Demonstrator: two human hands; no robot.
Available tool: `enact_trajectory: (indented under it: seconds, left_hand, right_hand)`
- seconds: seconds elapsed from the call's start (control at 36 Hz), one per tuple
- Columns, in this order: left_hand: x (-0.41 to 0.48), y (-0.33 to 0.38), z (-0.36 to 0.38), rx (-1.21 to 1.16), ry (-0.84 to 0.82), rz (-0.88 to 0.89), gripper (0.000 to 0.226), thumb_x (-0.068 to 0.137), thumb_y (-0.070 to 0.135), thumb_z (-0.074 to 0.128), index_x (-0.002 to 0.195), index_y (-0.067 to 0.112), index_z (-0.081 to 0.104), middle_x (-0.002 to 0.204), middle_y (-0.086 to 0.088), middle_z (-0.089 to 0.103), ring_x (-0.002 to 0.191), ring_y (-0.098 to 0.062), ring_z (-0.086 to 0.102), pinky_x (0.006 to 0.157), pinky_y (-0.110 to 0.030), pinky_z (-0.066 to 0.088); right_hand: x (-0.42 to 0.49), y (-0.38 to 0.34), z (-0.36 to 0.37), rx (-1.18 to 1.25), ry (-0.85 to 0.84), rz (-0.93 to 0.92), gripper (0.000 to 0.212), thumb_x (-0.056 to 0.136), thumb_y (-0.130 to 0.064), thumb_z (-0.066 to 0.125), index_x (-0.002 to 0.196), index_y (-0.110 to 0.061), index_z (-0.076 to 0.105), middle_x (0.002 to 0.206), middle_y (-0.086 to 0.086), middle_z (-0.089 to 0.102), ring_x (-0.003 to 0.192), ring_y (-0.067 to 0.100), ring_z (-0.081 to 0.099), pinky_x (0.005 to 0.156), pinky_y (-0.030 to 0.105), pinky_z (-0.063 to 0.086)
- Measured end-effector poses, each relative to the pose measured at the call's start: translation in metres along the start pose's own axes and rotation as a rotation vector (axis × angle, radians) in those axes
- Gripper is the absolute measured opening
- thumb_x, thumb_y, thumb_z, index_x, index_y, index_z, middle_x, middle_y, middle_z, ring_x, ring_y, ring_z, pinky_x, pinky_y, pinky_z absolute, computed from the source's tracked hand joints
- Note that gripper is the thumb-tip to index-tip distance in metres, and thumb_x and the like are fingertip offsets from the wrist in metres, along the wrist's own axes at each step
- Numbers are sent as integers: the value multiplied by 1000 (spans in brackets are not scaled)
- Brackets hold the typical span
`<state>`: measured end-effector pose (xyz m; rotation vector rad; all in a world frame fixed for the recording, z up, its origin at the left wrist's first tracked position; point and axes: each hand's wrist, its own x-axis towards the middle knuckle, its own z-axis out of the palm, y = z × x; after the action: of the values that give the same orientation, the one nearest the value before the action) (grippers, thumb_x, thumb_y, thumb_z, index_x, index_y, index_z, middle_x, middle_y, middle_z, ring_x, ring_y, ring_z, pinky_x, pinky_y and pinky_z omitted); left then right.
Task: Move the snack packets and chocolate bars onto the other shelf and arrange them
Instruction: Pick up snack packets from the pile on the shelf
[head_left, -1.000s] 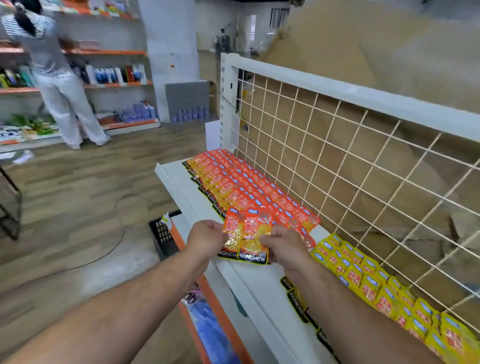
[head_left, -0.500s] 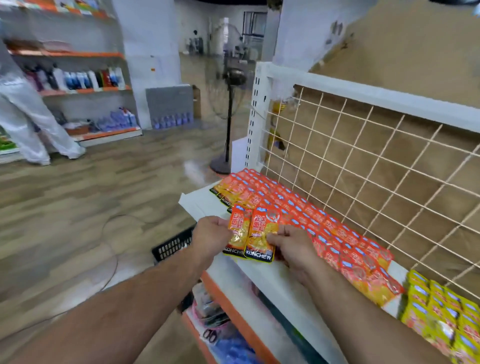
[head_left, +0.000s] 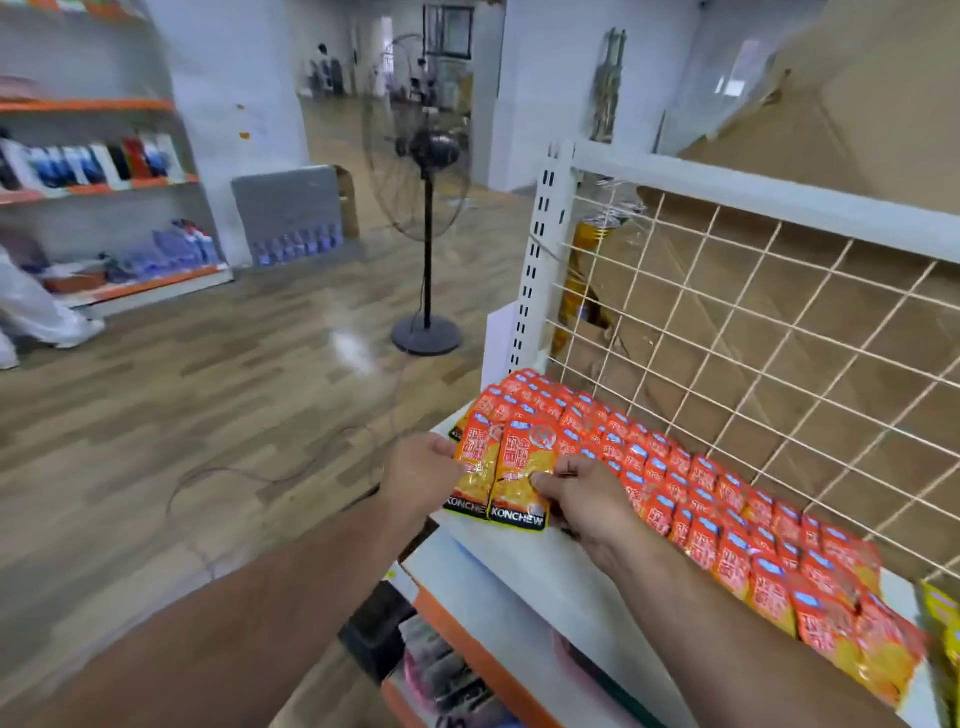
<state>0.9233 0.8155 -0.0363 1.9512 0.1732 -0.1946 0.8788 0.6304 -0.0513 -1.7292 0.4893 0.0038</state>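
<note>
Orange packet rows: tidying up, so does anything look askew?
Orange packets lie mostly even; the near right end packets sit tilted and bunched, though blurred. Left hand and right hand hold two loose packets.

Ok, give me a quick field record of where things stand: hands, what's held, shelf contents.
left hand: grips the left edge of the two held packets
right hand: fingers pinch their right side
held packets: orange, side by side, over the shelf front, near its left end
orange row: overlapping packets along the wire grid
yellow packets: far right edge
held packets resting or lifted: cannot tell
</note>
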Motion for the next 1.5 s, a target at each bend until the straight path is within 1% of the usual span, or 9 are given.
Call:
enact_trajectory:
  seconds: [0.19,0.36,0.5,0.61,0.72,0.97,1.08,1.28,1.5]
  left_hand:
    - [41,4,-4,29,-36,-30,15,82,4,69,89,16,65,74,0,61,62,-11,53,52,-21,40]
    - [76,11,1,159,-76,10,17,81,2,66,90,16,69,78,3,62,62,-6,53,50,-18,40]
    - [99,17,-1,527,-145,143,19,85,13,60,98,16,74,98,1,70,81,-13,58,55,-19,41]
    - [119,16,0,632,-238,242,16,81,14,62,92,10,73,95,-5,72,93,-24,67,80,-34,56]
    - [134,17,-2,750,-294,369,16,79,15,60,87,11,73,92,-2,72,91,-25,67,81,-36,56]
    - [154,12,-10,832,-425,502,24,82,13,56,104,11,64,69,1,61,70,-20,60,62,-28,48]
    - [158,11,-14,826,-431,493,11,84,14,55,74,11,55,60,3,51,54,-8,47,41,-20,29]
    - [168,3,-12,705,-480,528,31,83,26,61,58,16,47,56,3,51,51,-11,52,40,-25,28]
    - [175,-6,-19,636,-444,646,15,87,34,59,84,21,52,81,2,61,79,-23,61,66,-33,48]
  right_hand:
    - [37,0,17,10,-10,56,14,82,-11,76,85,-6,63,80,15,63,71,30,62,72,60,56]
    - [47,-2,17,24,52,48,10,88,-6,72,82,-9,65,79,13,69,65,24,62,54,31,48]
    - [54,-6,22,39,133,47,6,88,-8,72,86,-9,67,88,14,74,71,26,65,60,36,53]
    - [50,-11,32,22,231,39,22,85,0,72,71,-13,62,64,1,66,62,22,60,58,34,48]
    - [50,-12,43,-15,310,53,22,81,-4,75,67,-15,62,60,-6,66,64,23,63,64,40,51]
    - [41,-12,70,11,449,88,18,83,-1,74,74,-14,64,68,-2,70,68,20,69,58,29,52]
    - [35,-10,81,19,485,109,31,85,2,72,65,-18,58,53,-12,59,48,1,55,44,11,36]
    - [35,-17,96,-68,509,144,28,85,-6,74,67,-14,55,58,-5,52,52,10,43,43,15,31]
    - [45,-25,107,-149,523,198,30,84,-9,75,68,-14,50,62,3,44,57,20,41,55,31,36]
